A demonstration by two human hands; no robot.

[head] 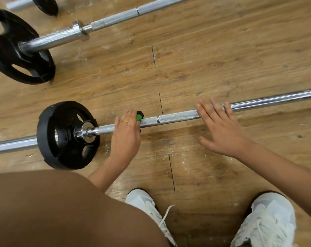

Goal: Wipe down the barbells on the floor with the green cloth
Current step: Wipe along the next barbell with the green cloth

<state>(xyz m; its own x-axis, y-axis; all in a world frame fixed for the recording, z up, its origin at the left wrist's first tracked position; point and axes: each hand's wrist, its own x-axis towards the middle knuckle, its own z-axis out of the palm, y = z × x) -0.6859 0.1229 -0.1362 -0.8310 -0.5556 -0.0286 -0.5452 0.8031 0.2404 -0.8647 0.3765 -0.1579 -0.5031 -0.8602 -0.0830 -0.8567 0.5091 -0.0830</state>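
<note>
At the far left, a big black plate (14,50) sits on the far barbell (115,18). That bar runs up and away to the right. Above it, in the far left corner, another bar end with a dark plate (44,4) peeks in.

Nearer, the near barbell (178,116) lies across the wood floor (222,59) from the left edge to the right edge. A small black plate (49,136) sits on it at the left, and it blocks the way along the bar on that side.

Just right of that plate is the left hand (126,138), with a ring (125,121) on one finger. Its fingers curl over the bar and hold the green cloth (139,117) on it. Only a small bit of the cloth shows, next to the fingers.

Right of the cloth the rough part of the bar is bare. Then comes the right hand (222,132), flat with its fingers spread wide apart, holding nothing. Its fingertips reach across the bar, but you cannot tell if they press on it. Past this hand the smooth, shiny bar runs free to the right edge.

Between the two barbells there is a wide strip of floor.

At the near edge, a leg in brown (62,211) fills the left corner. Two white shoes (268,220) stand on the floor to its right, close to the near barbell.
</note>
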